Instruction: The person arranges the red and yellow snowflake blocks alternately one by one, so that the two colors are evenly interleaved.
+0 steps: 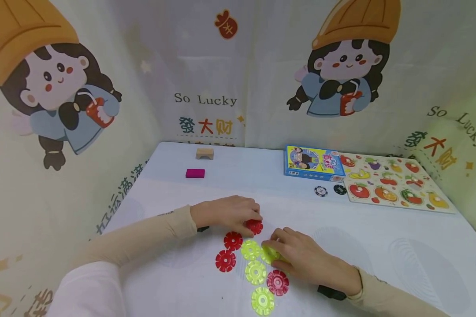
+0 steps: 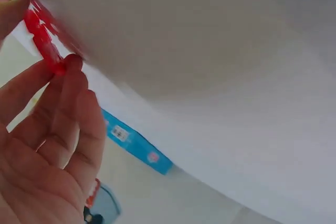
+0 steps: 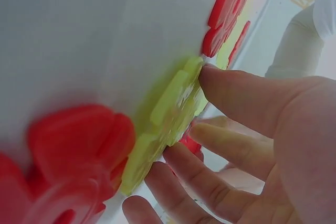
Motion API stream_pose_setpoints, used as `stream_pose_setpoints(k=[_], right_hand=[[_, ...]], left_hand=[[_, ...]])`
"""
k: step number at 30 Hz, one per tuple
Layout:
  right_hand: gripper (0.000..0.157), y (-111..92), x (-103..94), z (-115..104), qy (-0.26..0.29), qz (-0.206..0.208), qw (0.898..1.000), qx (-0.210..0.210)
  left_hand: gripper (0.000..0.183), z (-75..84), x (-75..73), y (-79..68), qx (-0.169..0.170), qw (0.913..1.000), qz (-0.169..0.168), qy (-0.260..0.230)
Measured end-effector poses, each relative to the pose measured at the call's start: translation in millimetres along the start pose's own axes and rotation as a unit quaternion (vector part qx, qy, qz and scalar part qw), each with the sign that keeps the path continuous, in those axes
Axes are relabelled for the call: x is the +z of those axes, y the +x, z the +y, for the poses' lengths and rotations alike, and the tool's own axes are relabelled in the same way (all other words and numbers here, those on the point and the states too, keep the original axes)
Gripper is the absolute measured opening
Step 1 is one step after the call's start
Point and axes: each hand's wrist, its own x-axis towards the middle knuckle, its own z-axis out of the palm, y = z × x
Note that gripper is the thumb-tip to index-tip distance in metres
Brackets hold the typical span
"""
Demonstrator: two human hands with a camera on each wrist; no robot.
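Observation:
My left hand (image 1: 232, 215) pinches a red notched plastic disc (image 1: 255, 227) by its edges, thumb on one side and fingertips on the other. In the left wrist view that red disc (image 2: 46, 43) is tilted close to the white tabletop. My right hand (image 1: 301, 255) holds a yellow-green notched disc (image 1: 269, 255) between thumb and fingers, partly covering it. The right wrist view shows this yellow-green disc (image 3: 170, 114) edge-on. Near the hands lie two more red discs (image 1: 232, 241) on the left, a red disc (image 1: 277, 282) in front, and several yellow-green discs (image 1: 255, 272).
A magenta block (image 1: 195, 173) and a wooden arch block (image 1: 204, 153) sit at the back left. Toward the back right are a blue box (image 1: 314, 163), a fruit puzzle board (image 1: 396, 181), a white chip (image 1: 321, 191) and a black chip (image 1: 340, 189). Printed curtains surround the table.

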Motion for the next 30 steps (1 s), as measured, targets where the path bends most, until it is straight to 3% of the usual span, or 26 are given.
stream_pose_setpoints(k=[3,6,10,13,16,22,30], right_hand=[[0.044,0,0.5,0,0.002,-0.002,1.0,0.004],[0.045,2,0.9,0,0.003,-0.005,1.0,0.002],[0.048,5,-1.1,2,0.025,-0.011,1.0,-0.008],[0.048,8,-5.2,5,0.05,-0.022,0.998,-0.005],[0.046,11,-9.3,8,0.06,-0.032,0.998,0.002],[0.045,16,-12.1,11,0.063,-0.037,0.997,0.008],[0.044,16,-8.9,8,0.135,-0.038,0.99,0.007]], left_hand=[[0.045,-11.6,-2.4,-6.8,-0.024,0.9994,0.021,-0.014],[0.046,-34.9,-5.1,-24.5,-0.075,0.9949,0.053,-0.043],[0.048,-69.8,-3.0,-57.8,-0.166,0.98,0.078,-0.078],[0.052,-86.3,4.1,-78.1,-0.221,0.9691,0.073,-0.081],[0.054,-92.8,10.9,-88.3,-0.234,0.966,0.074,-0.081],[0.051,-91.5,12.6,-89.9,-0.238,0.9631,0.095,-0.081],[0.049,-85.1,11.2,-91.0,-0.259,0.9566,0.091,-0.097]])
